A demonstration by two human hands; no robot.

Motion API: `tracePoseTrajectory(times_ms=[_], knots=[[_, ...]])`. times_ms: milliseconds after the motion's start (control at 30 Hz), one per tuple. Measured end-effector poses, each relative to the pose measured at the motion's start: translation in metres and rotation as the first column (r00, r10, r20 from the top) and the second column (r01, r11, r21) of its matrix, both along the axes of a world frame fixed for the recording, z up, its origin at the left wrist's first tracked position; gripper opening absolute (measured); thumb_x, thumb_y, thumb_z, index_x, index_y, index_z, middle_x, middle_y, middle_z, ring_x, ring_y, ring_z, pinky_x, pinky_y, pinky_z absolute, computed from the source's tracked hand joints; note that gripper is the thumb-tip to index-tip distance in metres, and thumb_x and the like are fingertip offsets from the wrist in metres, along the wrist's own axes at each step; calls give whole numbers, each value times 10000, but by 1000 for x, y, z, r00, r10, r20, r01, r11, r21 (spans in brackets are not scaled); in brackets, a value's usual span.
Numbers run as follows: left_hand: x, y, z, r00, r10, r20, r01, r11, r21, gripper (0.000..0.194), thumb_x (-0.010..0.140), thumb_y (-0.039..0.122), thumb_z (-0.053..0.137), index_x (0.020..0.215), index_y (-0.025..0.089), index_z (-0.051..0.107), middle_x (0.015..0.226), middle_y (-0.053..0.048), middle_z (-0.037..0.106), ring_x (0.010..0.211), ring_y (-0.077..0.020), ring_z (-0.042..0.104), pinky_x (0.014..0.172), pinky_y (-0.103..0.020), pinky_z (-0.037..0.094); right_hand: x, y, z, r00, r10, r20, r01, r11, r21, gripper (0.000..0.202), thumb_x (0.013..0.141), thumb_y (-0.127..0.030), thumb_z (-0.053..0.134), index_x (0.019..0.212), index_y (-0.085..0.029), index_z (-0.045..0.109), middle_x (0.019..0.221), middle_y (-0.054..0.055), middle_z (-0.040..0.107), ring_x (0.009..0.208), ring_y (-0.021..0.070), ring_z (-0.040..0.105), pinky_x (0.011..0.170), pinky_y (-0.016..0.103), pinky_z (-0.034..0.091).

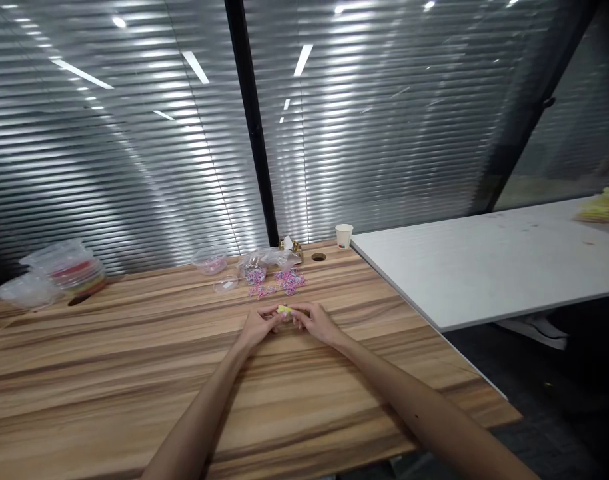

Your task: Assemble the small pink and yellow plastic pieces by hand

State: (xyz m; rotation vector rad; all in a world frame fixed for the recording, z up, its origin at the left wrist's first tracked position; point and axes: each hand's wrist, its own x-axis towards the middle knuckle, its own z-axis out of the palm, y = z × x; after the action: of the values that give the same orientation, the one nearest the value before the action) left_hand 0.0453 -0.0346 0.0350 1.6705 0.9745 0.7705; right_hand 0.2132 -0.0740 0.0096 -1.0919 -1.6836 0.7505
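Between the fingertips of both hands is a small yellow piece, too small to tell its kind. My left hand pinches its left end, and my right hand grips it from the right. Both hands are just above the wooden table, around its middle. Just beyond them lies a loose pile of small pink, blue and white pieces, with a smaller scatter of the same pieces to its left.
Behind the pile stand clear plastic containers, a round lid and a gold-coloured item. A paper cup is near the back edge. Stacked plastic tubs sit far left. A white table adjoins on the right.
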Motion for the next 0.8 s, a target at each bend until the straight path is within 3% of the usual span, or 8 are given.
tracePoseTrajectory(times_ms=[167,333,633,800], knots=[[0,1,-3,1000,22,-11,-22,1000,16,367,615,422,650,816,117,689,639,-39,633,472,-89,455,483,-200,375,-3,-2,5,999,-31,-40,31,999,7,292,827,-330,449,905,-132,649,545,1,528,483,97,448,500,197,354],[3,-1,-2,999,50,-10,-50,999,10,428,619,429,643,901,110,677,689,-49,647,478,-88,455,484,-205,381,-6,-1,4,985,-42,-168,41,999,-12,281,814,-354,452,741,-134,611,541,-3,504,475,93,449,484,196,356],[6,-2,-1,999,50,-19,-48,995,88,391,676,426,587,911,125,671,797,-79,666,666,-167,565,517,-218,414,-10,4,-2,921,-108,-375,56,988,-147,284,739,-408,511,724,-128,555,569,-8,494,460,87,434,461,205,340],[8,-5,4,996,57,-63,-45,985,167,361,706,433,554,837,119,677,769,-83,666,613,-154,558,512,-222,399,-12,4,1,865,-143,-481,56,980,-189,306,684,-434,551,670,-128,537,558,-13,482,468,78,416,465,202,326]])
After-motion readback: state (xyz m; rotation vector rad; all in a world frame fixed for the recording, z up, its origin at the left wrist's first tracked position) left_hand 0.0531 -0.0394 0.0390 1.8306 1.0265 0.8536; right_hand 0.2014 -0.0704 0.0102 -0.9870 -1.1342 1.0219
